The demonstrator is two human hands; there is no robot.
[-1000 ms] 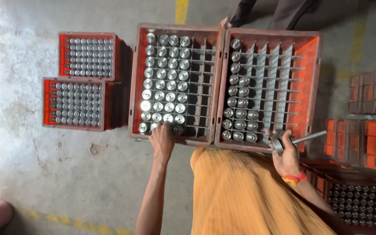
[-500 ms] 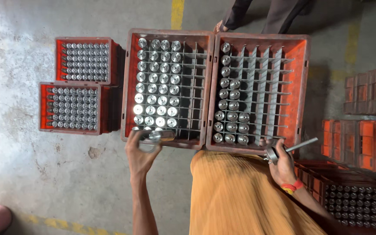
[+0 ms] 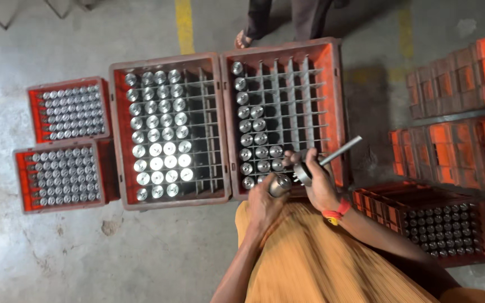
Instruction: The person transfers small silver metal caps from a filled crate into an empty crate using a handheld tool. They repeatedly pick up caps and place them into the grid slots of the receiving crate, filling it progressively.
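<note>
My left hand (image 3: 265,203) grips a short shiny metal cylinder (image 3: 279,184) just in front of the right crate's near wall. My right hand (image 3: 316,182) holds a metal rod tool (image 3: 338,152) with a round head, its shaft pointing up and right, its head close to the cylinder. Two red divided crates sit side by side before me: the left crate (image 3: 118,140) is mostly full of upright metal cylinders, the right crate (image 3: 337,101) has them only in its left columns. Orange cloth covers my lap.
Two smaller red crates (image 3: 35,106) of small metal pieces lie on the concrete floor at left. Another filled crate (image 3: 467,202) sits at right, stacked orange crates (image 3: 461,84) beyond it. A person's legs and a sandalled foot (image 3: 242,39) stand behind the big crates.
My left hand lifted a cylinder from the left crate's near row and carried it right, to my right hand. The rod tool came up and in toward it.
</note>
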